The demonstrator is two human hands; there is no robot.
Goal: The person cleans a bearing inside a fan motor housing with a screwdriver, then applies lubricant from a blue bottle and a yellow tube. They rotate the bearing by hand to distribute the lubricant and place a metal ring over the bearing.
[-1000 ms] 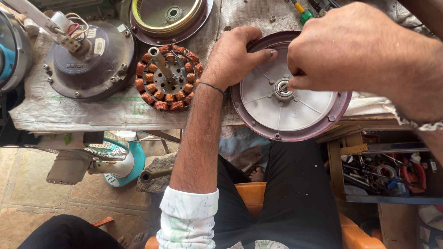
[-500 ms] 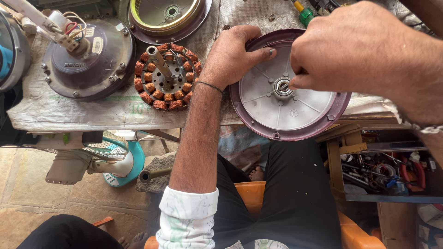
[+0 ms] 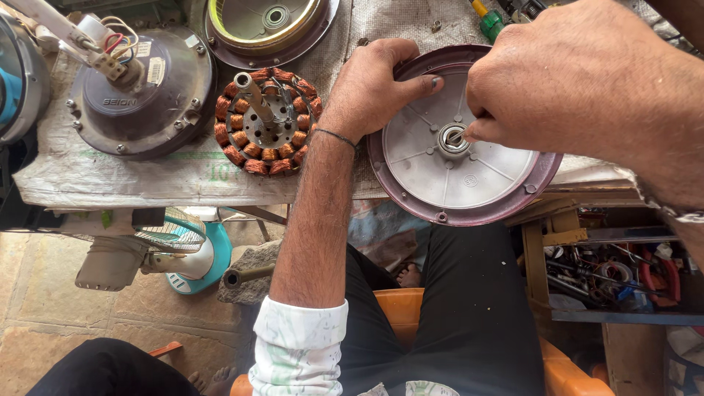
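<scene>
A round fan motor cover [image 3: 469, 183], pale grey inside with a maroon rim, lies at the table's front edge. My left hand [image 3: 374, 88] grips its left rim, thumb laid across the inside. My right hand [image 3: 579, 81] hovers over the cover. Its fingertips pinch a thin metal piece pressed at the central bearing [image 3: 449, 141]; what the piece is stays too small to tell. Just left of my left wrist sits a stator with copper windings [image 3: 265, 121], its shaft pointing up.
A dark motor housing with coloured wires [image 3: 139, 95] lies at the left, another open cover [image 3: 268, 22] at the top. A green-handled screwdriver [image 3: 490, 22] lies behind. Sackcloth [image 3: 147, 183] covers the table. Below are a teal fan [image 3: 191, 257] and a tool tray [image 3: 616, 271].
My right hand's fingertips have shifted slightly over the bearing. My left hand keeps its grip on the rim, and the cover stays in place.
</scene>
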